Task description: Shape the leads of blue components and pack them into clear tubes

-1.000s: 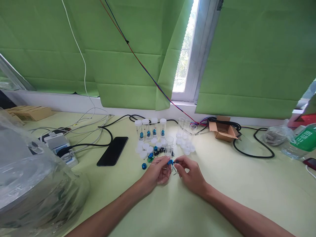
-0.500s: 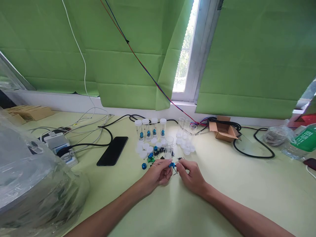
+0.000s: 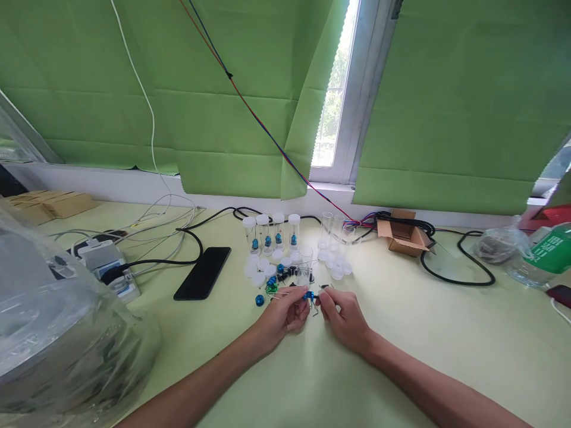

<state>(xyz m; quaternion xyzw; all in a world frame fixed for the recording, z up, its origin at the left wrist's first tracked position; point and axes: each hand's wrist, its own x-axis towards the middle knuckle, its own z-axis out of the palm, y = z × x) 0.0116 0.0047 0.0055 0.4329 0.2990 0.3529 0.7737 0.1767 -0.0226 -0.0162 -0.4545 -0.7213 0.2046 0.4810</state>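
Note:
My left hand is closed in a pinch around a small blue metal part, with a thin silvery rod sticking out to its left. From the other side, my right hand pinches at the dark end of the same part, fingertips pressed together; what exactly they grip is too small to make out. A thin bent metal piece shows just below the fingertips. Right behind the hands stands an uncapped clear tube. Loose blue, green and black parts lie to the left, among them a round blue piece.
Several white-capped tubes with blue parts inside stand behind the loose pieces. Uncapped tubes and white caps are to their right. A black phone, plastic-wrapped machine, cardboard box, cables and a bottle surround the area.
The blue part and both fingertips have shifted very slightly to the left. Both hands keep their pinch; the things on the table lie as before.

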